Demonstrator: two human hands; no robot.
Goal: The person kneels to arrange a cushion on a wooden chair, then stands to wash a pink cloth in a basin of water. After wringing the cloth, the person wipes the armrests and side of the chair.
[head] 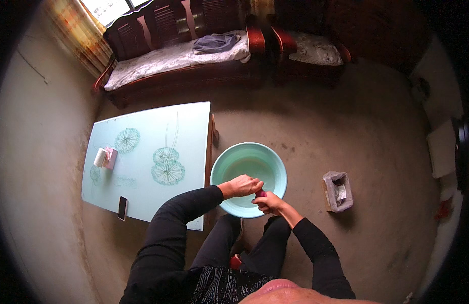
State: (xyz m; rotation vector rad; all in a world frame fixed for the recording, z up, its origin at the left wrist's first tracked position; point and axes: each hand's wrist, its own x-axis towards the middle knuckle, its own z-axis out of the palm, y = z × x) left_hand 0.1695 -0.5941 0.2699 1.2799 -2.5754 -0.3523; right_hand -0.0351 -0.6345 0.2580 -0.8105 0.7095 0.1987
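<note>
A light green basin (227, 161) with water in it stands before my knees, beside the glass-topped table. Over its near half, my left hand (246, 185) and my right hand (270, 202) meet on one small dark pink cloth (260, 193), possibly a wet rag or garment. The left fingers close round its upper end. My right fingers grip it from below, partly covering it. Most of the bundle is hidden between the two fists, so its shape cannot be told.
The glass-topped table (143, 159) stands at left, bearing a tissue box (111, 158), a white roll (100, 157) and a phone (122, 208) at its near edge. A lined waste bin (343, 192) is at right. A wooden sofa (173, 72) stands beyond, with grey clothing (215, 43).
</note>
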